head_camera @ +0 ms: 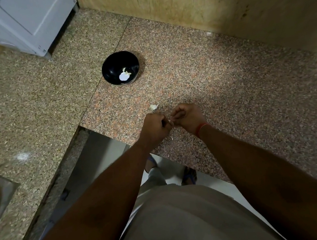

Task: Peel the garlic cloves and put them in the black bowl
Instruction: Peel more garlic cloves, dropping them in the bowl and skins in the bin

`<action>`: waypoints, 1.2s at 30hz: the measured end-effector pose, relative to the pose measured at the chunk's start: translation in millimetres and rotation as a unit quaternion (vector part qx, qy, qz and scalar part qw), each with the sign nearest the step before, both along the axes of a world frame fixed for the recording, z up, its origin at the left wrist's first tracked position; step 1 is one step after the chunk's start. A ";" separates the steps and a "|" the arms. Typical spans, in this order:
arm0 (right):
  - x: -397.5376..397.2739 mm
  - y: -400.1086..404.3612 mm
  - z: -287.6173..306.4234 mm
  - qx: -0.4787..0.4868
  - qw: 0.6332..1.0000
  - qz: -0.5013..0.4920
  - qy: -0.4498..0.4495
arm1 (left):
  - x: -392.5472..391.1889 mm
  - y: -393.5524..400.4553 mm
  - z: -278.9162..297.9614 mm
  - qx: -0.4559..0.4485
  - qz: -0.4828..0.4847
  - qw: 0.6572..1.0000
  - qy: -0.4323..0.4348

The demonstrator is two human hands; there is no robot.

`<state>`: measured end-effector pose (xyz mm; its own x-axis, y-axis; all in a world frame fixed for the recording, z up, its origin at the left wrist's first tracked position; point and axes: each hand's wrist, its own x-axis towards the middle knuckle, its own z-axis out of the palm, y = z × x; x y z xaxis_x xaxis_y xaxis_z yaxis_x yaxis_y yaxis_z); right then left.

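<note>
Both hands are working together at the bench [227,76] edge — left hand [155,129] and right hand [188,119] pinching one garlic clove [170,121] between them; the black bowl [112,66] is sitting well ahead, slightly leftward — nearer the left hand

Speckled granite counter [208,78]; black bowl [114,65] standing on it, well beyond the fingers [165,120]; pale garlic piece [154,107] just past them; thin skin scraps [170,138] lying just under the wrists
</note>
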<state>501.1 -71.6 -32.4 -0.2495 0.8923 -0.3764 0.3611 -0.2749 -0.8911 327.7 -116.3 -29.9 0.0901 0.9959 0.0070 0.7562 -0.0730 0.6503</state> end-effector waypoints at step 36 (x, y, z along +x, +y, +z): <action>-6.5 -6.3 6.3 -0.058 0.993 -0.036 0.101 | -4.7 -4.5 -5.0 -0.037 0.072 0.994 -0.069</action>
